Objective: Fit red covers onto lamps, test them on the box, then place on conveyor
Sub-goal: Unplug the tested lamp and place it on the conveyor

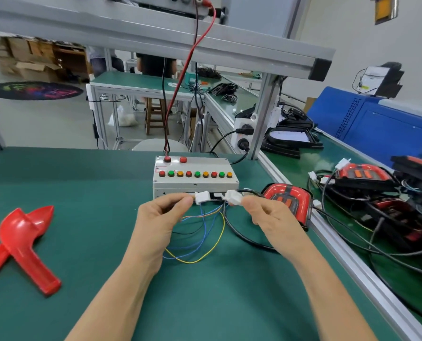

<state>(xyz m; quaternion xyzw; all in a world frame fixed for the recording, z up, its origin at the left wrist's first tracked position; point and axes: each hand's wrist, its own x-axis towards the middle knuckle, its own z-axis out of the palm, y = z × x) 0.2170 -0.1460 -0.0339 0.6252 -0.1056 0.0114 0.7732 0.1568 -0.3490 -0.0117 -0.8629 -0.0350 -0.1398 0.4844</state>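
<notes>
Both forearms reach out over the green worktop (57,173), and the two hands meet just in front of the test box (195,175). Her or his left hand (160,215) pinches a white connector (202,196) trailing thin blue, yellow and orange wires, which seem to belong to the box. Opposite it, the right hand (266,212) pinches a second white plug (233,196) on a black cable that runs to the covered lamp (288,200), lying by the worktop's right edge just beside that hand. The plugs face each other, close but apart, so I'd say they are being lined up to join or have just been parted; I cannot tell which. None of the box's coloured buttons looks clearly lit. Two spare red covers (20,242) lie crossed well off to the left, within reach. More lamps (362,174) sit tangled in cables on the conveyor (301,168) to the right.
</notes>
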